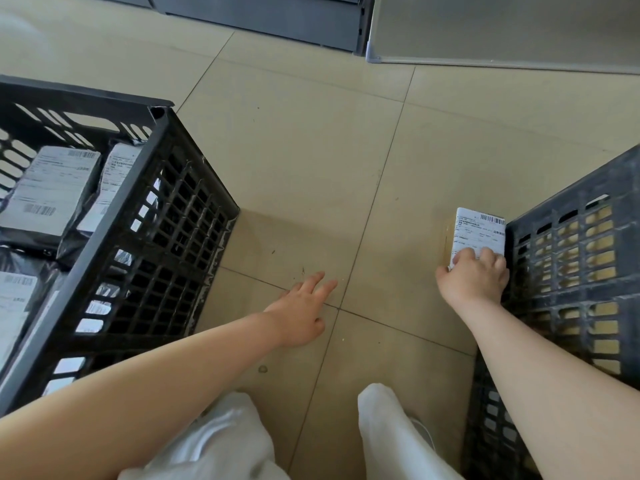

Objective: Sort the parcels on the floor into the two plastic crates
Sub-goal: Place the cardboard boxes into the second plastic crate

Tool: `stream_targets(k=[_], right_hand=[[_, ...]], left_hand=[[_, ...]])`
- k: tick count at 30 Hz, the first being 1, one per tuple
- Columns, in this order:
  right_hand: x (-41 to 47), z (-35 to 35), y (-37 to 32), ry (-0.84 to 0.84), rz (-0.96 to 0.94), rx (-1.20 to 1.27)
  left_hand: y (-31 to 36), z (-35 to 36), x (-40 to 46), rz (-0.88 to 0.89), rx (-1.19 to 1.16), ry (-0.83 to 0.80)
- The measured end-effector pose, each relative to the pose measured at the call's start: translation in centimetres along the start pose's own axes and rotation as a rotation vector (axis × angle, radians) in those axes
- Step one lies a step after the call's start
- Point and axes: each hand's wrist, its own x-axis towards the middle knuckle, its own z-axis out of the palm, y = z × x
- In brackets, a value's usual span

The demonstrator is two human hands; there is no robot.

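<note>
The right hand (pixel 472 273) grips a small parcel (pixel 479 233) on the floor (pixel 311 150) beside the right crate (pixel 571 271); the left hand (pixel 303 311) is open, holding nothing; next, I think, lift it in.

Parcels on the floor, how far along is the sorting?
Done: several labelled parcels lie in the left crate. In hand: the right hand grips a small boxed parcel beside the right crate. Left: only crating that one; no other floor parcels show. The left hand holds nothing.
</note>
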Motion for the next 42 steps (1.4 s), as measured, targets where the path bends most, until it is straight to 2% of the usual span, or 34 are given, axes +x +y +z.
stream_targets(k=[3,7,10,13,19,22,27,29,32,37,42], right_hand=[[-0.5,0.3,0.1,-0.037,-0.025,0.071],[-0.9,0.2,0.5,0.029,-0.063,-0.024],[-0.9,0.5,0.4,0.0,0.033,0.091],[-1.1,0.8,0.1,-0.074,0.134,0.283],[-1.3,0.2,-0.6,-0.152,0.16,0.313],[-1.7,-0.7,-1.7,-0.18,0.103,0.368],[-3.1,-2.4,-5.8,-0.261,-0.044,0.604],[-4.0,-2.8,-7.5,-0.298,-0.06,0.655],[-5.5,-3.5,-9.5,-0.342,-0.076,0.695],[-7.2,-4.4,-10.4,-0.364,-0.116,0.792],[-8.3,-5.7,-9.7,-0.316,-0.193,0.959]], left_hand=[[-0.2,0.2,-0.1,-0.01,-0.025,0.0],[-0.5,0.4,-0.2,-0.064,-0.161,-0.028],[-0.3,0.4,0.0,-0.161,-0.4,-0.057],[-0.1,0.5,0.3,-0.217,-0.507,-0.055],[0.4,-0.2,0.2,-0.257,-0.642,-0.026],[0.8,-0.6,0.2,-0.279,-0.769,-0.015],[2.3,-2.0,0.0,-0.248,-1.077,0.029],[2.5,-2.6,0.0,-0.226,-1.095,0.052],[2.5,-3.6,-0.3,-0.195,-1.003,0.091],[2.7,-5.2,-1.0,-0.159,-1.243,0.195],[1.9,-6.4,-1.9,-0.202,-1.33,0.231]])
